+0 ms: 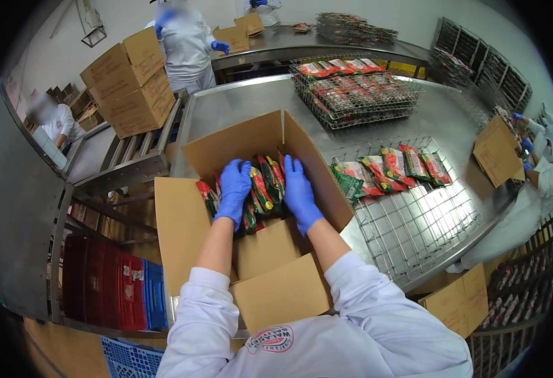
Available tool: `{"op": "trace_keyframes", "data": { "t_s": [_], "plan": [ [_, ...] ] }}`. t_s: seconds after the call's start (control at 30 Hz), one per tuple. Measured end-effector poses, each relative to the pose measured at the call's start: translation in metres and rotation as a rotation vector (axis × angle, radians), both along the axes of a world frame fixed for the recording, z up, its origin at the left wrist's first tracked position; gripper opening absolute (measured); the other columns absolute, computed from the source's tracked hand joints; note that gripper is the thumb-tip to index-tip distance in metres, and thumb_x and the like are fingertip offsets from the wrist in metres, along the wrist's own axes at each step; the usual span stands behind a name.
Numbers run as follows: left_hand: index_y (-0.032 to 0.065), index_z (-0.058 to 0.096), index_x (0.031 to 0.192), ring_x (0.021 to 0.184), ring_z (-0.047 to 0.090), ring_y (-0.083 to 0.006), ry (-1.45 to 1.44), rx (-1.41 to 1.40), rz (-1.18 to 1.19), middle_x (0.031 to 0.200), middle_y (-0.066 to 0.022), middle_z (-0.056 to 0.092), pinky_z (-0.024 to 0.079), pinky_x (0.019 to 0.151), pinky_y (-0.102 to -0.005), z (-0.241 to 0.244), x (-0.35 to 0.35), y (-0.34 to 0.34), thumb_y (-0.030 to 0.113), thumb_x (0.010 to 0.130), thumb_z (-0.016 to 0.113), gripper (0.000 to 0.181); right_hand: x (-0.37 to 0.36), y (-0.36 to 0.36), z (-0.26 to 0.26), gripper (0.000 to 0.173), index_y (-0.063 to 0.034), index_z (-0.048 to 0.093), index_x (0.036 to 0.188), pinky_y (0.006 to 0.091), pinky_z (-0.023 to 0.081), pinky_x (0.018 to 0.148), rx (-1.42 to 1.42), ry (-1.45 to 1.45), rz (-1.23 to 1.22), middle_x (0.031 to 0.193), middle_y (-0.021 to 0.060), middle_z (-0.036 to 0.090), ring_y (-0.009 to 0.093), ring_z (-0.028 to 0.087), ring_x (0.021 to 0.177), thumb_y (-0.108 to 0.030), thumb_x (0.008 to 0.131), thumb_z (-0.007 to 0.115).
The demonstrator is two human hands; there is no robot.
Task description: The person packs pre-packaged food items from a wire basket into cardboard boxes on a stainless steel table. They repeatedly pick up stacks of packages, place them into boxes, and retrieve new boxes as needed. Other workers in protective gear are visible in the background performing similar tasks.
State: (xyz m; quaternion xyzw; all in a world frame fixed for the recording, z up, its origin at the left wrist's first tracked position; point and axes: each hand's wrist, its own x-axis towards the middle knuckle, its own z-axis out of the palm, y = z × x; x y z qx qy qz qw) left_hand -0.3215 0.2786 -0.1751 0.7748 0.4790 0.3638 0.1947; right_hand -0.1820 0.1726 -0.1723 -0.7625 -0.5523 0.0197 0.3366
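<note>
In front of me an open cardboard box (316,170) stands on the table with its flaps spread. Foil-like red and green packets (264,184) stand on edge in a row inside it. My left hand (234,191), in a blue glove, lies over the row on its left side, with further packets to its left. Along the box's right wall, my right hand (300,196), also gloved, presses against the row's other end. Several packets are held between the two hands. The fingertips are partly hidden among the packets and the wall.
To the right, a wire tray (399,236) holds a row of packets (394,165). Stacked wire trays (357,104) of packets stand behind. Cartons (135,99) rest on a roller conveyor (139,146) at left. Red crates (101,283) sit below. Co-workers are at left, back and right.
</note>
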Motion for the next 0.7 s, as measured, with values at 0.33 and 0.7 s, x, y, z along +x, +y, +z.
{"op": "trace_keyframes", "data": {
  "t_s": [0.33, 0.7],
  "plan": [
    [0.0142, 0.008, 0.141, 0.135, 0.002, -0.0284, 0.633, 0.146, -0.165, 0.147, -0.007, 0.007, 0.001, 0.103, -0.0573, -0.002, 0.009, -0.091, 0.069, 0.055, 0.061, 0.115, 0.0, 0.013, 0.02, 0.03, -0.0053, 0.048, 0.112, 0.0428, 0.048, 0.073, 0.069, -0.12, 0.152, 0.096, 0.0203, 0.06, 0.036, 0.06, 0.082, -0.017, 0.084, 0.047],
    [0.0117, 0.023, 0.138, 0.134, 0.01, -0.0287, 0.293, 0.267, -0.195, 0.146, -0.011, 0.011, 0.003, 0.103, -0.056, 0.016, 0.076, -0.078, 0.046, 0.081, 0.052, 0.072, 0.078, -0.121, -0.051, 0.068, 0.0094, 0.035, 0.114, 0.0409, 0.045, 0.083, -0.32, 0.466, -0.425, 0.1, 0.0258, 0.056, 0.037, 0.055, 0.096, -0.03, 0.069, 0.066]
  ]
}}
